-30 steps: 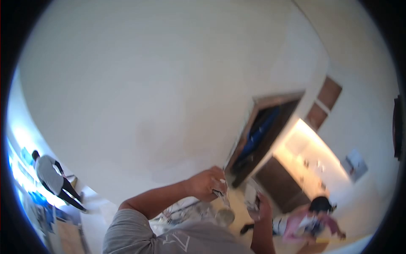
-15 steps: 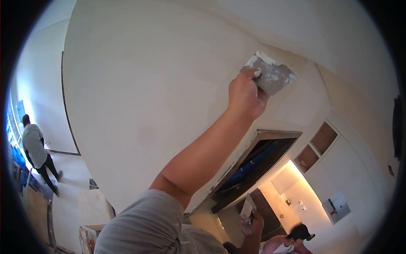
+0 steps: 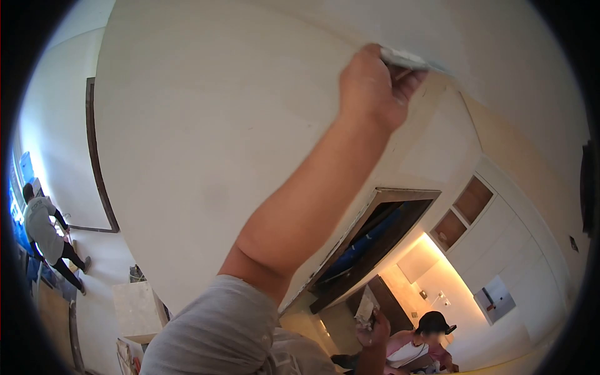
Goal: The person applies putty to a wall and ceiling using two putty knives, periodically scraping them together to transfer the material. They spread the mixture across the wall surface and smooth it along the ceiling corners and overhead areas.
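Observation:
My left hand (image 3: 375,84) is raised at the top of the wall, closed on a putty knife (image 3: 406,60). The broad blade is seen nearly edge-on, with white paste on it, at the line where wall (image 3: 206,119) and ceiling (image 3: 500,44) meet. Low in the view, my right hand (image 3: 375,331) holds a second scraper (image 3: 366,307) by its handle, blade up, with pale paste on it. The two hands are far apart.
A person in a cap (image 3: 415,350) is at lower right. Another person in a grey shirt (image 3: 45,231) stands at far left. A dark-framed opening (image 3: 375,240), a lit niche (image 3: 412,269), wall shelves (image 3: 473,200) and a pale box (image 3: 140,309) are also in view.
My left hand has moved up to the ceiling line, and its blade has turned from face-on to nearly edge-on. The capped person shows more. The person at far left has shifted slightly.

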Available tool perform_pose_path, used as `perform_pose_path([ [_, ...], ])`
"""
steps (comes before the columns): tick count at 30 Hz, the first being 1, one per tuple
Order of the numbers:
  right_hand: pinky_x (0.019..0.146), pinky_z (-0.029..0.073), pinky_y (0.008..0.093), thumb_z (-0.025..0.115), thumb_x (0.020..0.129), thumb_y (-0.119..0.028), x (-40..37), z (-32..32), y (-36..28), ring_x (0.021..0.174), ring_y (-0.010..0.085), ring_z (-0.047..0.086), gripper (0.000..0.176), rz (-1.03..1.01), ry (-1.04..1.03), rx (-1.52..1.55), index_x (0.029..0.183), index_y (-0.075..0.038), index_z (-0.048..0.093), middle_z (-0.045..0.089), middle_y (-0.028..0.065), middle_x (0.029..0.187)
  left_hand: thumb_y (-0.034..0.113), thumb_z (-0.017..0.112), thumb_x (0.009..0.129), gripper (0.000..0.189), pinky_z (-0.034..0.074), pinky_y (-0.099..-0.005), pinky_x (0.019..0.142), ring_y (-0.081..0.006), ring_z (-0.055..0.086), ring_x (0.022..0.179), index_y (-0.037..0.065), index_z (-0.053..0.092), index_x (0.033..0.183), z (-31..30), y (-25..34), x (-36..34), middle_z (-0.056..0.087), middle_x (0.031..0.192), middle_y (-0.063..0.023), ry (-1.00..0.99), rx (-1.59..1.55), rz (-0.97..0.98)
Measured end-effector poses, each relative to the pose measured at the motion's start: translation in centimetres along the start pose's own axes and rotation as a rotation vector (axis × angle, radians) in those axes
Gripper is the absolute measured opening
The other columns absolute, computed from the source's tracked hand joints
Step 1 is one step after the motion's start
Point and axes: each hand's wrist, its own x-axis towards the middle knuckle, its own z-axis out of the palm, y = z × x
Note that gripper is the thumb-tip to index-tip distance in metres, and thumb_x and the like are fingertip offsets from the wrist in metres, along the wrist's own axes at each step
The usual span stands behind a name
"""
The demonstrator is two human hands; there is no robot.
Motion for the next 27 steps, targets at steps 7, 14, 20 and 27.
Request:
perform_pose_path([
  [7, 0.052, 0.052, 0.0312, 0.058, 0.089, -0.019, 1.0, -2.5, -0.4, 0.073, 0.0226, 0.070, 0.022, -0.028, 0.094, -0.071, 0.106, -0.006, 0.064, 0.072, 0.0041, 0.091, 0.005, 0.036, 0.094, 0.023, 0.055, -0.0453, 0.092, -0.0326, 0.063, 0.098, -0.008, 0.052, 0.103, -0.1, 5.2, -3.1, 0.060, 0.102, -0.0194, -0.060, 0.051, 0.205],
  [14, 0.059, 0.055, 0.0333, 0.057, 0.090, -0.016, -0.4, -0.7, 0.0, 0.079, 0.0239, 0.070, 0.022, -0.028, 0.032, -0.078, 0.106, -0.003, 0.063, 0.071, 0.0073, 0.094, 0.006, 0.035, 0.096, 0.022, 0.056, -0.0450, 0.088, -0.0318, 0.062, 0.097, -0.006, 0.051, 0.105, -2.5, -2.2, -1.6, 0.059, 0.105, -0.0190, 0.177, 0.085, -0.080],
  [20, 0.067, 0.056, 0.0348, 0.056, 0.089, -0.014, -1.0, 0.1, 0.3, 0.084, 0.0251, 0.069, 0.023, -0.052, 0.051, -0.042, 0.107, 0.001, 0.062, 0.070, 0.0102, 0.098, 0.010, 0.038, 0.095, 0.024, 0.058, -0.0465, 0.084, -0.0317, 0.062, 0.091, -0.008, 0.051, 0.104, -1.2, 0.1, 0.8, 0.058, 0.100, -0.0180, 0.140, -0.036, 0.043],
  [27, 0.061, 0.056, 0.0325, 0.055, 0.090, -0.015, 0.0, -1.3, -0.5, 0.076, 0.0253, 0.069, 0.023, 0.001, -0.012, -0.060, 0.108, -0.002, 0.062, 0.071, 0.0089, 0.093, 0.013, 0.043, 0.096, 0.031, 0.057, -0.0418, 0.090, -0.0379, 0.060, 0.099, -0.016, 0.047, 0.108, 3.2, 11.4, -0.9, 0.056, 0.105, -0.0259, 0.148, -0.023, 0.195],
])
